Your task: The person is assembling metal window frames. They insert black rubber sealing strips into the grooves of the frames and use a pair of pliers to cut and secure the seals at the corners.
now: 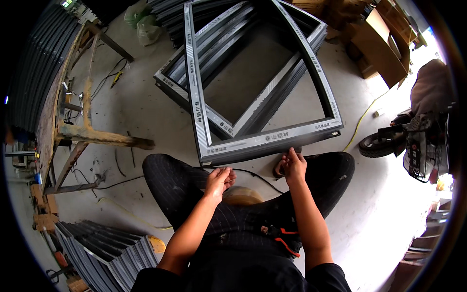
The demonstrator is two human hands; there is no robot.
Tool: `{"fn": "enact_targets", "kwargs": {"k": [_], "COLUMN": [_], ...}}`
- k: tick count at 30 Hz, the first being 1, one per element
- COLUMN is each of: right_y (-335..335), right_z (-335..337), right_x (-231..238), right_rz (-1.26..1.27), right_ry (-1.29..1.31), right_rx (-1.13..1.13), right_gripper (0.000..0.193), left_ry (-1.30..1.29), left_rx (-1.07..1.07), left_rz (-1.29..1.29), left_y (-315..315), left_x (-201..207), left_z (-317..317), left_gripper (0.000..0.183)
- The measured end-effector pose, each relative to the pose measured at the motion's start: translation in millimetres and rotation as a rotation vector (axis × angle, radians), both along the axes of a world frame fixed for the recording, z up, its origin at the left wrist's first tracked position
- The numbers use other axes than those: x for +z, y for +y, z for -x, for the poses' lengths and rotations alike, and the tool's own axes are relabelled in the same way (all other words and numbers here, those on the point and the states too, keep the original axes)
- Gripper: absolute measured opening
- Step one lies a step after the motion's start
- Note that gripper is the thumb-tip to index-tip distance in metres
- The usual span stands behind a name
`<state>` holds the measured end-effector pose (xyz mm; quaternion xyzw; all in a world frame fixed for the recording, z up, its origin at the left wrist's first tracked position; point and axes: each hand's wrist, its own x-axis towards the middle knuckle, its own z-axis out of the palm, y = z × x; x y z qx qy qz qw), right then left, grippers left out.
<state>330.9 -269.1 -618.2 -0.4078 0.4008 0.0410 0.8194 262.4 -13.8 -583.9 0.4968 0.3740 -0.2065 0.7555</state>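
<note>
My left hand (220,183) hovers over my lap, just below the near left corner of a dark metal window frame (272,138) covered with printed white film. Its fingers are curled together, and anything in them is hidden. My right hand (294,168) is raised at the frame's near edge, thumb and fingertips pinched; whether they touch the frame or hold something small I cannot make out. The upper frame lies askew on a stack of similar frames (170,87). Pliers with orange handles (288,247) rest against my dark clothing, beside my right forearm.
A rough wooden workbench (104,137) bearing dark profiles (36,63) stands left. More profiles (104,255) are stacked lower left. Cardboard boxes (382,46) sit at the far right, above a small wheeled vehicle (413,141). A yellow cable (357,127) crosses the floor.
</note>
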Motion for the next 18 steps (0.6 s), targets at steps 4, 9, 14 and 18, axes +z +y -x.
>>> {"fn": "enact_targets", "kwargs": {"k": [4, 9, 14, 18], "right_y": [-0.2, 3.6, 4.4, 3.2], "right_z": [1.2, 0.3, -6.8, -7.3], "right_x": [-0.9, -7.2, -2.0, -3.9], "right_rz": [0.199, 0.296, 0.298, 0.27], "right_ry": [-0.013, 0.008, 0.039, 0.026], "right_rx": [0.1, 0.253, 0.219, 0.25], "right_gripper": [0.026, 0.028, 0.025, 0.026], "left_ry": [-0.041, -0.628, -0.975, -1.026], "left_rx": [-0.101, -0.429, -0.709, -0.765], "left_rz": [-0.014, -0.857, -1.202, -1.343], "left_y": [-1.5, -32.6, -82.5, -105.3], "left_x": [-8.6, 3.3, 42.6, 26.1], "left_z": [7.0, -1.8, -33.5, -42.0], "left_gripper": [0.017, 0.011, 0.021, 0.029]}}
